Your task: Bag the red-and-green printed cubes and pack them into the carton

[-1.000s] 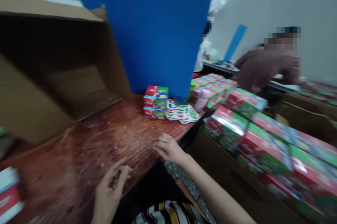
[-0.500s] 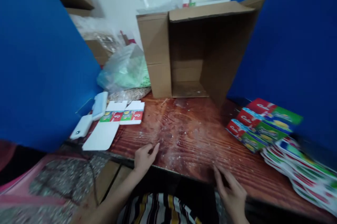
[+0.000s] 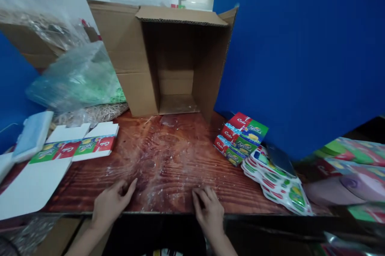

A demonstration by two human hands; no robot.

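My left hand [image 3: 112,203] rests at the front edge of the brown wooden table [image 3: 162,155], its thumb held away from loosely curled fingers, with nothing in it. To its left lie flat white cartons printed red and green [image 3: 54,171]. My right hand [image 3: 209,212] is also at the table edge, loosely bent and holding nothing visible. Nearest to it on the right are a fanned stack of printed cards or labels [image 3: 282,192] and small stacked boxes marked Cola and Sprite [image 3: 239,137].
An open cardboard box [image 3: 135,91] lies on its side at the back, its mouth facing me. Left of it sits a plastic bag with green shreds [image 3: 87,79]. Blue partitions [image 3: 288,59] flank the table. A dark phone-like slab [image 3: 279,159] lies on the cards; a pinkish bottle-like object [image 3: 339,189] is farther right.
The view has swung to the right, so more of the right side shows. My right hand has come nearer the table edge, with its fingers drawn closer together. No object was taken up.
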